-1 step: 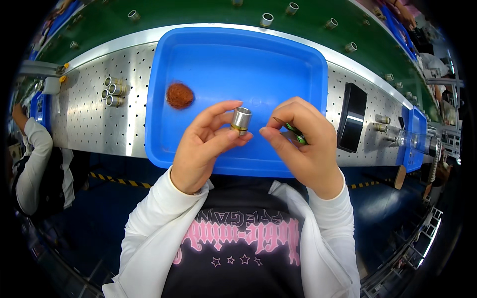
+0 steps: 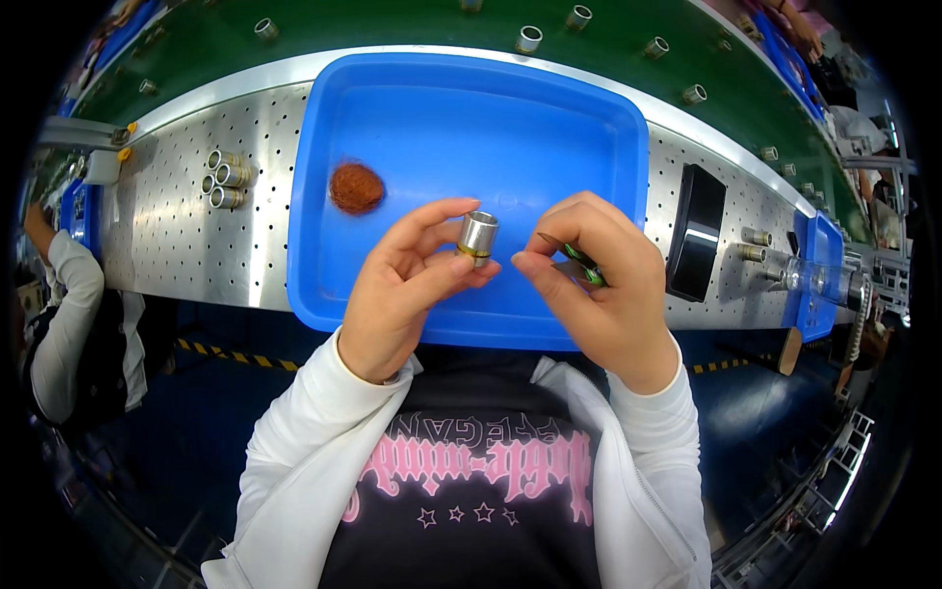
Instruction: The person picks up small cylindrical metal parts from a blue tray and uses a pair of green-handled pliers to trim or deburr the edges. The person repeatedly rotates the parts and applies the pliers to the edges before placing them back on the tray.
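Over the blue tub point(image 2: 471, 69), my left hand point(image 2: 402, 285) pinches a short metal sleeve point(image 2: 479, 234) between thumb and fingers. The sleeve is silver with a yellowish band near its lower end, and its open end faces up. To its right, my right hand point(image 2: 603, 285) is closed on a slim pointed tool point(image 2: 589, 267) with a green and black handle. Its dark tip shows by the forefinger, apart from the sleeve; the rest is hidden in the palm. A rust-brown fibrous wad point(image 2: 356, 188) lies in the tub at the left.
Several matching sleeves point(image 2: 233, 176) stand grouped on the perforated metal table point(image 2: 177, 236) at left. A black flat box point(image 2: 696, 233) lies right of the tub. Beyond runs a green conveyor point(image 2: 412, 25) with scattered sleeves. A clear container point(image 2: 824, 280) sits far right; another person's sleeve point(image 2: 74, 319) shows at left.
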Demonstrator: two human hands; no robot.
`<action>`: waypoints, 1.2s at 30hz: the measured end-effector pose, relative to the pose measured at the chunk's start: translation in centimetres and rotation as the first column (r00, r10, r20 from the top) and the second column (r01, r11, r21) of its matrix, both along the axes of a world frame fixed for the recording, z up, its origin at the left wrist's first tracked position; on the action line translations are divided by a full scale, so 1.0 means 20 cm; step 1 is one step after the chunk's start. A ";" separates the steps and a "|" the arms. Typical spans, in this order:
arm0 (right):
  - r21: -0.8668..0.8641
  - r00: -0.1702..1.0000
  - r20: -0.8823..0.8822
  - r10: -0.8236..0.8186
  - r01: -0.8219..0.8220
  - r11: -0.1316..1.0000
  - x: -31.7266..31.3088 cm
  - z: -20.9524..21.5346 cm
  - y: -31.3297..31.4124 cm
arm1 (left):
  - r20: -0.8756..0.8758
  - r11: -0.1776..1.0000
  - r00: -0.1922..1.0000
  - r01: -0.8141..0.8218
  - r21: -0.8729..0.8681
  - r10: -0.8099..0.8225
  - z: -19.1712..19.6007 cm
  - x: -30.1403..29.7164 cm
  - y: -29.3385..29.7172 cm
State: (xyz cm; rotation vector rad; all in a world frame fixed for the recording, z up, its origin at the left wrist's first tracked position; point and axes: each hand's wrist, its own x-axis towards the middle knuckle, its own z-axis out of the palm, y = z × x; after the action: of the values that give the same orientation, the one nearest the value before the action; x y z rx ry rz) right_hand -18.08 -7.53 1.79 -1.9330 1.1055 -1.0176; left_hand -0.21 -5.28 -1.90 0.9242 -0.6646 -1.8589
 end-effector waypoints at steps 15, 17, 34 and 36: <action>-0.020 0.997 -0.011 0.079 -0.079 0.997 0.02 0.04 -0.01 | 0.100 0.983 0.995 0.024 -0.183 -0.006 -0.03 -0.01 0.00; -0.060 0.998 0.010 0.056 -0.055 0.997 0.03 0.02 -0.02 | 0.135 0.979 0.991 0.047 -0.200 -0.020 -0.02 -0.02 0.00; 0.065 0.991 -0.047 -0.122 0.125 0.990 0.01 -0.11 0.02 | 0.056 0.993 0.993 -0.101 -0.062 0.104 -0.02 -0.01 -0.01; 0.056 0.993 -0.040 -0.110 0.112 0.992 0.01 -0.12 0.02 | 0.048 0.992 0.993 -0.106 -0.068 0.110 -0.02 -0.01 -0.01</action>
State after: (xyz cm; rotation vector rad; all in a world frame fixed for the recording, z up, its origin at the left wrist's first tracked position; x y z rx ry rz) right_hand -17.90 -7.11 -0.62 -1.8683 1.2615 -1.0009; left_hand -0.48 -5.44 -2.25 0.9498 -0.6894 -1.7130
